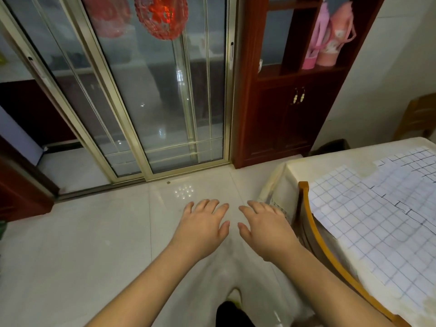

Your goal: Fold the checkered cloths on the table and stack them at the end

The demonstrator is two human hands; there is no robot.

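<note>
A white cloth with a blue checkered pattern (377, 223) lies spread flat on the table (313, 161) at the right. More than one cloth may overlap there; I cannot tell how many. My left hand (203, 223) and my right hand (264, 225) are stretched out side by side over the floor, left of the table, palms down with fingers spread. Neither hand touches or holds anything.
A wooden chair back (313, 232) curves along the table's near left edge. A cream tablecloth drapes over the table corner. Ahead stand sliding glass doors (151, 102) and a dark red cabinet (290, 102). Pale tiled floor (94, 232) lies below my hands.
</note>
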